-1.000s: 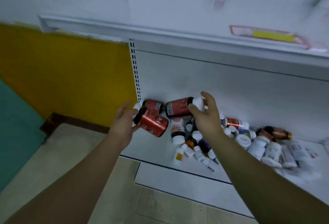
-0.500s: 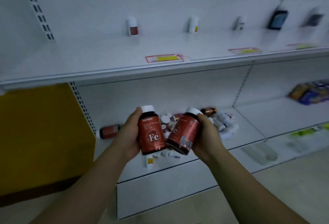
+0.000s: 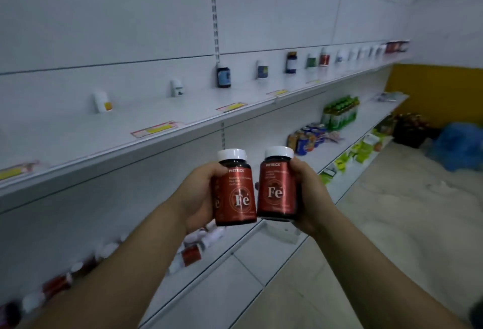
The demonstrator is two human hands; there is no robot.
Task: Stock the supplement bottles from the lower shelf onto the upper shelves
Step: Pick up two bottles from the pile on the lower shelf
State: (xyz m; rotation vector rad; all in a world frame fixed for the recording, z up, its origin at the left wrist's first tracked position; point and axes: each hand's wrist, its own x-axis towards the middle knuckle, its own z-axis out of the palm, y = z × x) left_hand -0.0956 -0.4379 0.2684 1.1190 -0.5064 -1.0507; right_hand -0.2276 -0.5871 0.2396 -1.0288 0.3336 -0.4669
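Left hand: the left hand (image 3: 198,195) grasps the left bottle (image 3: 236,193), with the fingers curled round its left side and the thumb up near the cap.
Right hand: the right hand (image 3: 308,198) grasps the right bottle (image 3: 277,190) from its right side, also with curled fingers.
Bottles: both are red with a white cap and a big "Fe" on the label. Both are about upright, with the labels turned to the person. Their bases touch and their caps are a little apart. They are held in the air, in front of the upper shelf (image 3: 78,130) and below its edge.
Upper shelf: white and long. A row of single bottles (image 3: 223,77) stands along its back, each apart from the next. Yellow price tags (image 3: 155,129) lie near its front edge.
Pile: under the upper shelf, more bottles (image 3: 193,253) lie on their sides, blurred and partly hidden behind the arms.
Drinks: cans (image 3: 308,139) and green bottles (image 3: 339,112) stand under the right part of the upper shelf.
Blue bag: a blue bag (image 3: 457,146) is on the floor, beyond the far end of the upper shelf.
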